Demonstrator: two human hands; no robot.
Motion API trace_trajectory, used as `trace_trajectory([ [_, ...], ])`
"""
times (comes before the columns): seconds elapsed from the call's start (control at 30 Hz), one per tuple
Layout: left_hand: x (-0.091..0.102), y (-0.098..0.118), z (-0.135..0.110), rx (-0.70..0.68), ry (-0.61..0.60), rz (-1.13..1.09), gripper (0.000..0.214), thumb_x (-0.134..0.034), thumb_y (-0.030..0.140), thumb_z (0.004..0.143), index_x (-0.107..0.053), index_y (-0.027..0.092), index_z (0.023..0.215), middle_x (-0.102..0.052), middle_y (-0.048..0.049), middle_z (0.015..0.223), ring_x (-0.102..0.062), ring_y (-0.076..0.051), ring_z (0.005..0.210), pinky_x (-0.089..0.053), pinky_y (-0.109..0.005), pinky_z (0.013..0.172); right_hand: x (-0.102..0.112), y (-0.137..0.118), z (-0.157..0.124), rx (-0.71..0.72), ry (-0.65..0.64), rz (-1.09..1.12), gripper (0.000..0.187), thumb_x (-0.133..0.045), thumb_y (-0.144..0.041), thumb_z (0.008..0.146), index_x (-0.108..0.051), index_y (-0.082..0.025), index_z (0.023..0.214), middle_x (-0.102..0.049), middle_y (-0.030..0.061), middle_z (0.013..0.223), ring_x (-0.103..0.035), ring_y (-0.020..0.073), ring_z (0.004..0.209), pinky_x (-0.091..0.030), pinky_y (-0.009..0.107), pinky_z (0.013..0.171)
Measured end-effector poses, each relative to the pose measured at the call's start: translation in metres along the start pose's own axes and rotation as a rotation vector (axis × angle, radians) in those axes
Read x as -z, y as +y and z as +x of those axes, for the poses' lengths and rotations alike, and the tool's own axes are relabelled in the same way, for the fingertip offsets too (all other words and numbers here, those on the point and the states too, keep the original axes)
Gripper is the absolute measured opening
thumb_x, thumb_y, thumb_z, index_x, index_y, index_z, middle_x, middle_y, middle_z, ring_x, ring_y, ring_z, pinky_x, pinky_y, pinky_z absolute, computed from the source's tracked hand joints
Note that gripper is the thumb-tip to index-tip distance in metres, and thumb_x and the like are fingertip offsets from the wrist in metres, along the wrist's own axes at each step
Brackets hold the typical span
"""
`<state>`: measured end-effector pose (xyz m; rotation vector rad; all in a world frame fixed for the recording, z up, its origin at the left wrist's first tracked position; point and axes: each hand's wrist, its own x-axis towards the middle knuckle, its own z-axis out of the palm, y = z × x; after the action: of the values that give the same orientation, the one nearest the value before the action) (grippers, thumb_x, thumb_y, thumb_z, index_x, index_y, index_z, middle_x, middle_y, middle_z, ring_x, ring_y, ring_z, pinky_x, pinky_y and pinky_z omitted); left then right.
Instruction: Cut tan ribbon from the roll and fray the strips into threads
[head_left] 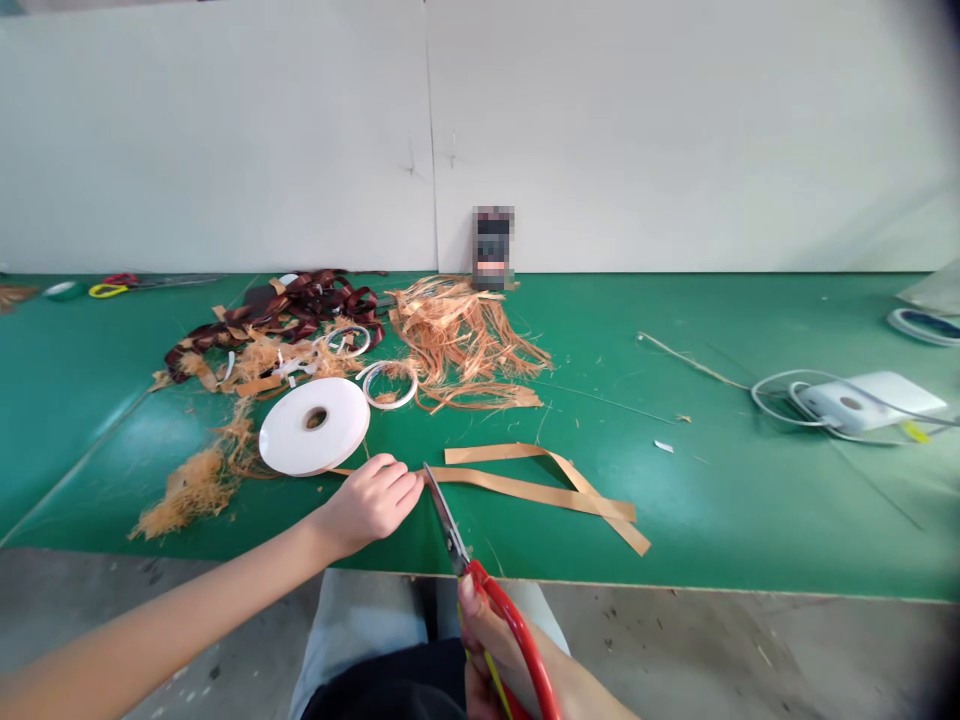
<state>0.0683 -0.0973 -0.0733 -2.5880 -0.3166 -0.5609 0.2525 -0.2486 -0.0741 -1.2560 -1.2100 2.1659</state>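
Observation:
My left hand (379, 498) is closed on a tan ribbon (510, 487), which runs out from its fingertips to the right across the table. Behind that hand lies a white ribbon spool (289, 425), and a strip of tan leads from under it toward the hand. My right hand (487, 640) grips red-handled scissors (517, 610). Their blade tips meet the ribbon just right of my left fingertips. A second tan strip (574, 470) lies folded on the table, crossing the first ribbon near its right end.
Behind the spool are a heap of dark brown ribbon (322, 300), tan fibre strands (457, 335) and white rings (390, 385). Another pair of scissors (124, 286) lies far left. A white device (870, 398) with cables sits at right. A blurred upright phone-like object (493, 247) leans on the wall.

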Motion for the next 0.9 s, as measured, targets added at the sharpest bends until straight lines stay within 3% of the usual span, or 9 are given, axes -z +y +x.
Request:
trace_trajectory([
  [0.13,0.0,-0.012,-0.01,0.083,-0.064,0.094,0.018,-0.047,0.004,0.089,-0.063,0.012,0.088,-0.068,-0.0048,0.072,-0.062,-0.018,0.071,-0.046,-0.035,0.069,0.013,-0.03,-0.017,-0.142,0.182,0.0,0.058,-0.024,-0.071,0.086,-0.052,-0.021,0.078,-0.042,-0.0061,0.044,-0.034,0.0067,0.035,-0.027,0.019,0.038],
  [0.17,0.0,-0.017,-0.015,0.115,-0.102,0.115,0.018,-0.047,0.004,0.089,-0.063,0.012,0.088,-0.067,-0.0051,0.072,-0.062,-0.018,0.071,-0.046,-0.035,0.069,0.021,-0.04,-0.022,-0.204,0.188,-0.04,0.057,-0.029,-0.073,0.083,-0.05,-0.021,0.075,-0.042,-0.0059,0.044,-0.035,0.0076,0.035,-0.029,0.02,0.038],
  [0.23,0.001,-0.029,-0.026,0.168,-0.152,0.134,0.021,-0.045,0.003,0.089,-0.064,0.012,0.089,-0.067,-0.0057,0.073,-0.062,-0.019,0.072,-0.045,-0.035,0.07,0.046,-0.063,-0.031,-0.094,0.285,-0.244,0.044,-0.05,-0.063,0.079,-0.054,-0.02,0.073,-0.054,-0.0016,0.056,-0.045,0.0099,0.044,-0.034,0.022,0.043],
  [0.3,0.002,-0.041,-0.039,0.197,-0.169,0.102,0.025,-0.043,0.002,0.089,-0.064,0.013,0.092,-0.068,-0.0066,0.076,-0.063,-0.02,0.076,-0.045,-0.035,0.071,0.08,-0.086,-0.037,0.048,0.452,-0.526,0.032,-0.06,-0.051,0.076,-0.058,-0.02,0.076,-0.065,0.0034,0.072,-0.056,0.015,0.062,-0.038,0.023,0.052],
  [0.43,0.0,-0.063,-0.064,0.258,-0.194,0.054,0.031,-0.04,0.001,0.087,-0.066,0.016,0.096,-0.069,-0.008,0.081,-0.063,-0.021,0.076,-0.044,-0.034,0.068,0.165,-0.114,-0.031,0.012,0.955,-1.172,0.029,-0.06,-0.05,0.071,-0.058,-0.021,0.071,-0.064,0.0059,0.067,-0.053,0.0186,0.058,-0.03,0.027,0.05],
  [0.5,-0.001,-0.071,-0.07,0.292,-0.222,0.063,0.031,-0.041,0.002,0.086,-0.067,0.016,0.095,-0.069,-0.0088,0.082,-0.063,-0.022,0.075,-0.045,-0.035,0.066,0.205,-0.117,-0.023,-0.051,1.11,-1.295,0.03,-0.057,-0.051,0.071,-0.059,-0.021,0.074,-0.066,0.008,0.071,-0.056,0.0212,0.063,-0.03,0.028,0.051],
  [0.57,-0.001,-0.073,-0.066,0.361,-0.225,0.1,0.027,-0.044,0.006,0.085,-0.067,0.015,0.095,-0.069,-0.0097,0.083,-0.063,-0.023,0.075,-0.046,-0.036,0.066,0.239,-0.116,-0.018,-0.118,1.148,-1.304,0.032,-0.056,-0.053,0.07,-0.059,-0.021,0.074,-0.066,0.0073,0.071,-0.056,0.0214,0.064,-0.03,0.027,0.051],
  [0.7,0.003,-0.051,-0.026,0.445,-0.162,0.056,0.026,-0.05,0.018,0.086,-0.066,0.013,0.106,-0.07,-0.0126,0.102,-0.063,-0.027,0.091,-0.048,-0.041,0.077,0.283,-0.107,-0.015,-0.185,1.163,-1.297,0.034,-0.053,-0.052,0.074,-0.06,-0.02,0.079,-0.066,0.0076,0.073,-0.057,0.0214,0.065,-0.031,0.028,0.051],
  [0.9,-0.005,0.019,0.03,0.108,-0.316,-0.488,0.047,-0.048,0.034,0.091,-0.046,0.018,0.135,-0.052,-0.0074,0.139,-0.047,-0.023,0.127,-0.042,-0.038,0.1,0.296,-0.109,-0.017,-0.261,1.246,-1.329,0.038,-0.058,-0.047,0.075,-0.062,-0.012,0.09,-0.066,0.0185,0.092,-0.06,0.0309,0.086,-0.036,0.032,0.059],
])
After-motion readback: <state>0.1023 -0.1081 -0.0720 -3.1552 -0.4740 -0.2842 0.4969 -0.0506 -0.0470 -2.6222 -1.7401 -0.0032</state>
